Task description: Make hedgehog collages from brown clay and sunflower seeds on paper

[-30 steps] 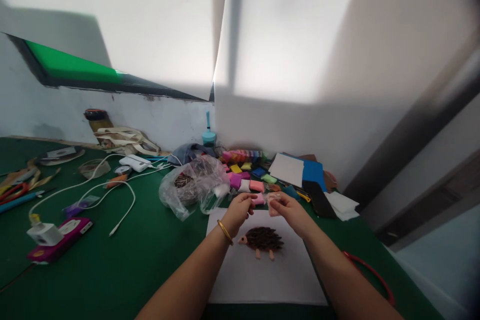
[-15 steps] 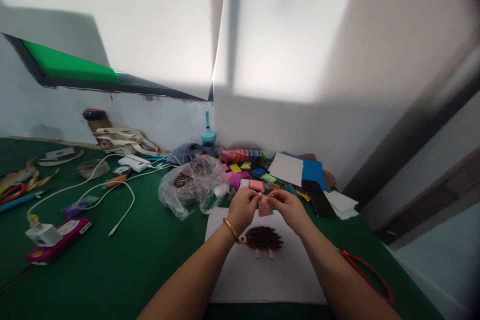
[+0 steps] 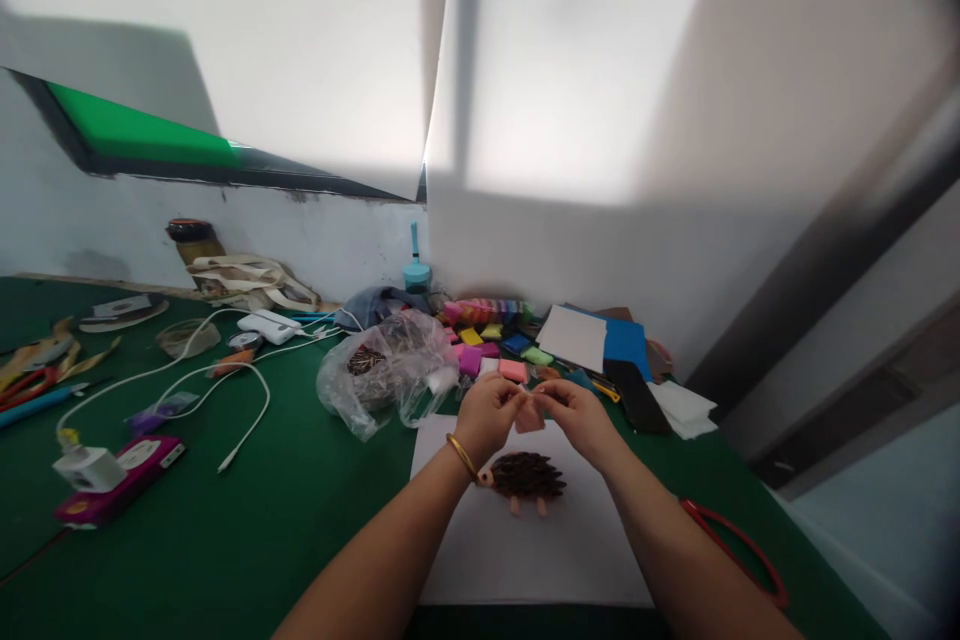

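Between my fingertips hangs a small pinkish packet (image 3: 529, 417), apparently soft clay in a clear wrapper. My left hand (image 3: 486, 415), with a gold bangle at the wrist, pinches its upper left edge. Opposite it, my right hand (image 3: 577, 416) pinches the upper right edge. Below the hands, a hedgehog figure (image 3: 528, 476) lies on a white sheet of paper (image 3: 532, 565). It has dark brown overlapping spines, a light pink face and two pink feet. My fingers hide part of the packet's top.
Coloured clay packets (image 3: 471, 360) and a clear plastic bag (image 3: 382, 370) of brown pieces sit behind the paper. Red-handled scissors (image 3: 739, 545) lie by my right forearm. At left are a white cable (image 3: 266, 400) and a magenta power strip (image 3: 124, 485) with a white plug.
The packet has shifted very slightly left and tilted between my fingertips. Both hands keep their pinch in nearly the same place, and the hedgehog has not moved.
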Motion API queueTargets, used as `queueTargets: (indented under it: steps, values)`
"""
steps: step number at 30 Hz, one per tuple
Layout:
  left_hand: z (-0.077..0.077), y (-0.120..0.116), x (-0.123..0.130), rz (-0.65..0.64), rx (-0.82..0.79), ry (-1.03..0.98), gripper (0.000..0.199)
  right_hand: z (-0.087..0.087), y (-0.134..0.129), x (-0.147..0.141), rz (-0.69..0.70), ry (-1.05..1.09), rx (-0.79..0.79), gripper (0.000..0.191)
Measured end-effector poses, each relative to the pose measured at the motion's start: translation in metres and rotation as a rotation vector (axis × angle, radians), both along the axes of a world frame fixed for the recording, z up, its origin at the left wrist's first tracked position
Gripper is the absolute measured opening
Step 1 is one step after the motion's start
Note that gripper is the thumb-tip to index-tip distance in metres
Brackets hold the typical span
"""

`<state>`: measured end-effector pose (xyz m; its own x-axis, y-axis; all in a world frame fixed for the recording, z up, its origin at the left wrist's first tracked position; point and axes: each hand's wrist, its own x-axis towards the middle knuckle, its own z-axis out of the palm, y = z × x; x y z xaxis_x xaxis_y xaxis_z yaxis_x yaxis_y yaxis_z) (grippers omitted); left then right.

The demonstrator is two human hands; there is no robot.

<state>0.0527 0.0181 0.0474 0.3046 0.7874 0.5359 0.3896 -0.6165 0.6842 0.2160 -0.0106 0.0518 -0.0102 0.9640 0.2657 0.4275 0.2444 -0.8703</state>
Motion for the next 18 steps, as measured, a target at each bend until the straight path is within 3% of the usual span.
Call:
queueTargets:
  steps: [11,15,18]
  values:
    - [-0.005,0.005,0.002,-0.004,-0.058,0.000,0.014,0.012,0.003,0.004,0.034,-0.103,0.056,0.019]
    - [-0.017,0.008,0.001,0.015,-0.090,0.027,0.015,0.004,0.007,0.010,-0.008,-0.169,0.041,0.018]
    - [-0.029,0.018,-0.005,0.048,-0.199,0.058,0.021,-0.009,0.016,0.021,-0.139,-0.302,0.106,0.021]
